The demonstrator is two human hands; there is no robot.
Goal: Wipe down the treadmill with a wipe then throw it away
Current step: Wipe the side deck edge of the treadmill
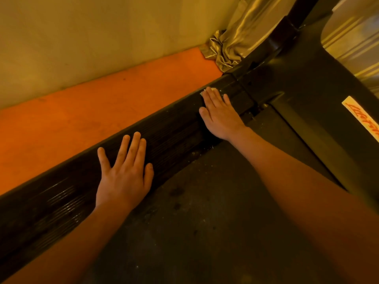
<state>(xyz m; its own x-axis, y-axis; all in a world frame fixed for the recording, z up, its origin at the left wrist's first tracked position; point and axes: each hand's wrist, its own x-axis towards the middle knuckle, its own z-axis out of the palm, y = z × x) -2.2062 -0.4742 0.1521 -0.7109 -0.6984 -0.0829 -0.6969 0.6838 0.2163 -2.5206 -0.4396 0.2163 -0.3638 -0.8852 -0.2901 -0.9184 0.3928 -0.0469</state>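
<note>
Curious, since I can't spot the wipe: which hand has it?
The right hand, farther up the rail: a pale bit of wipe peeks out past its fingertips. The left hand lies flat on the rail, no wipe showing.

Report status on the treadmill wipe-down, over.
Left hand flat on ribbed side rail, holding nothing. Right hand flat, pressing wipe on rail's front end; only its edge shows past fingertips. No obstruction on rail; pale specks on belt.

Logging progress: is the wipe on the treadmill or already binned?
On the treadmill: a pale edge of the wipe peeks out under the right hand, whose flat fingers press the side rail.
</note>
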